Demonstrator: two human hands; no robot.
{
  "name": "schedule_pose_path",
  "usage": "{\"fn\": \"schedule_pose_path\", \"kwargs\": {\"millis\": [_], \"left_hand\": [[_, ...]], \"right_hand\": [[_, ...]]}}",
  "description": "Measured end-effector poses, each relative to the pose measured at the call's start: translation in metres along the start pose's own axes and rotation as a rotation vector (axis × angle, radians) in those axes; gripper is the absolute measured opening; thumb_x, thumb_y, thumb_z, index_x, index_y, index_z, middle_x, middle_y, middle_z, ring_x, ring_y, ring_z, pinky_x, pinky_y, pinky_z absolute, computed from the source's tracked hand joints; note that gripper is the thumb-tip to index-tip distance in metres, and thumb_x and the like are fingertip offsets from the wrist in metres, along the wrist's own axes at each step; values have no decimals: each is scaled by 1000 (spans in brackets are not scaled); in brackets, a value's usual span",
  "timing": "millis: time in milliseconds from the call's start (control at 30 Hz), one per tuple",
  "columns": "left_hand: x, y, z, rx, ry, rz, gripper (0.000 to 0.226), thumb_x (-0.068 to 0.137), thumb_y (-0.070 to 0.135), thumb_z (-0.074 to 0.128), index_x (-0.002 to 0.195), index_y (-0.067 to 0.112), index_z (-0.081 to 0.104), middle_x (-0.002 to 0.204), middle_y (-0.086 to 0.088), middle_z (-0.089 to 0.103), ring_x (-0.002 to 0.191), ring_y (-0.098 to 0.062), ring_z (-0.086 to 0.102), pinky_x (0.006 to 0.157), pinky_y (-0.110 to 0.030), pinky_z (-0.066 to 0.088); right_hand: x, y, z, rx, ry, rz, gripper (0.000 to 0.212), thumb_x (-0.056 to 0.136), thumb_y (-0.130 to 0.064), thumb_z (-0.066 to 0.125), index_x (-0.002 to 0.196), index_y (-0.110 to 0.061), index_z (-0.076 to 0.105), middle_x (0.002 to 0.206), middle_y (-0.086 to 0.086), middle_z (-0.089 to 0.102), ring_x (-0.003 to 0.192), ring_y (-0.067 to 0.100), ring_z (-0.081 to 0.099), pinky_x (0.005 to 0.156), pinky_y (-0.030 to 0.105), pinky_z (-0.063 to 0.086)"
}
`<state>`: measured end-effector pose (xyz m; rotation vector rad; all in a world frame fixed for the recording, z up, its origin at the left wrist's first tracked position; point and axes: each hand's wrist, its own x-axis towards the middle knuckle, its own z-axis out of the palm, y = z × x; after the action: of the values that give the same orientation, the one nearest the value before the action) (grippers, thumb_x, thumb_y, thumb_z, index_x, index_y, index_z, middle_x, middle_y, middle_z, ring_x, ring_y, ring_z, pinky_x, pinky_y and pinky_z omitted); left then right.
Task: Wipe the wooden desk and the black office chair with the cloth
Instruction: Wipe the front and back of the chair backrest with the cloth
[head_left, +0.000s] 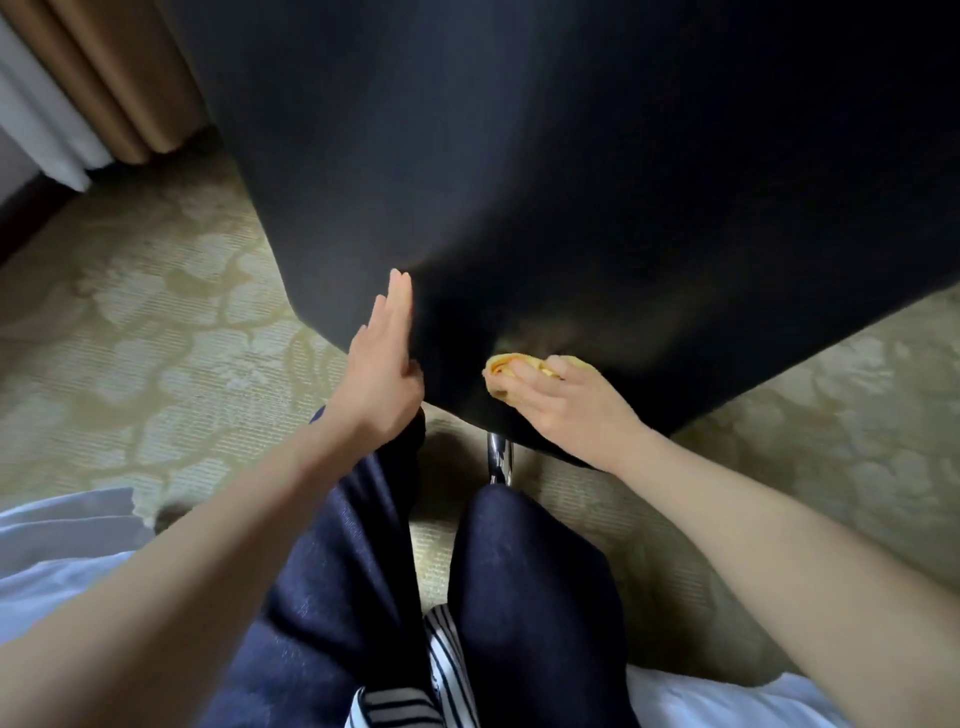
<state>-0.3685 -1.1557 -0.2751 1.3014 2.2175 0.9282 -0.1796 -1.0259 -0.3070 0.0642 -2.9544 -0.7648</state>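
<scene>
Cloth (511, 370): soft, bunched, light; right hand (566, 410) clutches it against lower edge of black office chair (571, 182). Left hand (382, 364), fingers straight, braces chair side. Chair likely swivels; steady it.

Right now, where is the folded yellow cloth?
In the head view, right of centre, the yellow cloth lies under the right hand, low on the black office chair.

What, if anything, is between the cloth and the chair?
Nothing visible. The right hand holds the cloth straight against the chair, and the left hand lies flat on the chair's edge, off to one side.
</scene>
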Motion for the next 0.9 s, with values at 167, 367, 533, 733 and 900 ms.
{"fn": "schedule_pose_path", "kwargs": {"millis": [167, 367, 533, 733, 900], "left_hand": [[4, 18, -24, 159, 3, 76, 83, 84, -13, 39, 152, 12, -2, 160, -9, -6, 146, -27, 3, 115, -30, 4], [-5, 40, -34, 258, -54, 85, 84, 83, -14, 40, 151, 9, -3, 159, -13, -11, 144, -36, 10, 113, -36, 16], [-8, 62, -42, 230, -88, 105, 82, 87, -10, 38, 151, 13, -8, 159, -10, -14, 135, -42, 25, 110, -45, 27], [-19, 71, -43, 225, -131, 155, 81, 88, -8, 34, 151, 15, -10, 159, -4, -12, 145, -30, 7, 116, -37, 11], [-26, 79, -59, 198, -122, 220, 80, 90, -6, 34, 150, 19, -12, 159, 0, -13, 147, -24, -1, 116, -32, 2]], "right_hand": [[-58, 14, 4, 101, -15, -18, 41, 65, -8, 83, 104, -9, 73, 123, 0, 65, 107, 14, 64, 84, 31, 52], [-106, 52, -36, -85, 50, -2, 29, 71, -1, 77, 97, -14, 75, 131, -2, 59, 123, 17, 42, 89, 33, 36], [-113, 86, -92, -185, 229, 74, 28, 88, 1, 61, 108, -16, 72, 134, -4, 57, 117, 15, 58, 86, 29, 39], [-79, 119, -167, -408, 467, 186, 30, 88, -3, 65, 111, -21, 72, 133, -4, 57, 118, 15, 50, 85, 31, 37], [-23, 134, -223, -485, 736, 324, 24, 91, -9, 65, 104, -27, 75, 125, -7, 62, 111, 14, 49, 84, 31, 33]]}}
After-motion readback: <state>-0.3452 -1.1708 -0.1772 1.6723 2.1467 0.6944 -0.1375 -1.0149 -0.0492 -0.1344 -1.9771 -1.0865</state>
